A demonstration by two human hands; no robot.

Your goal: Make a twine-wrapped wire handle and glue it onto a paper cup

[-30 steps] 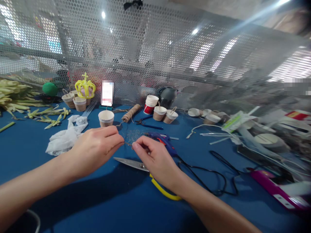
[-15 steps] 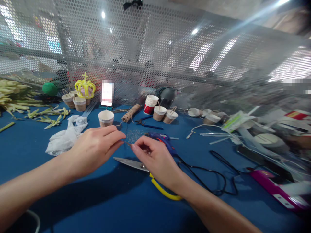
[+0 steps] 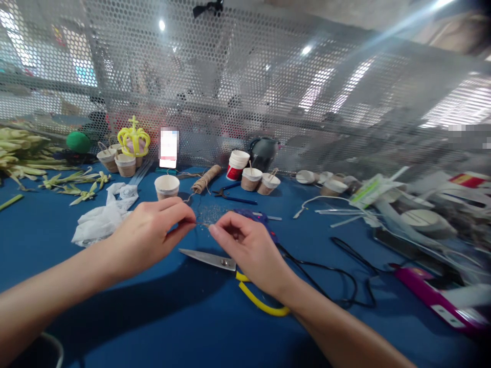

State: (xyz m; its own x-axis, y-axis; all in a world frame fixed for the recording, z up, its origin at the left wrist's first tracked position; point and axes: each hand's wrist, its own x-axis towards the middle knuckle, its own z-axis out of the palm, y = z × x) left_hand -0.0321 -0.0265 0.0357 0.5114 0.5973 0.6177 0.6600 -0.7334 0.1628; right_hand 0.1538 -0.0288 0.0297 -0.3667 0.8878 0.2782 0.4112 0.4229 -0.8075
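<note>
– Because the left hand [image 3: 151,230] and right hand [image 3: 247,245] are near the scissors [image 3: 222,262], what could go wrong?

– A slip might nick skin; the glue gun [image 3: 262,217] behind, if hot, could burn a knuckle. The thin strand [image 3: 202,224], spanning between both hands' pinched fingertips, may escape if tugged unevenly.

– Counted?

– Two hands, one pair of scissors, one glue gun, one strand.

We have shifted our right hand [image 3: 251,250], covering more of the glue gun [image 3: 258,215] and baring more of the scissors [image 3: 215,259].
</note>
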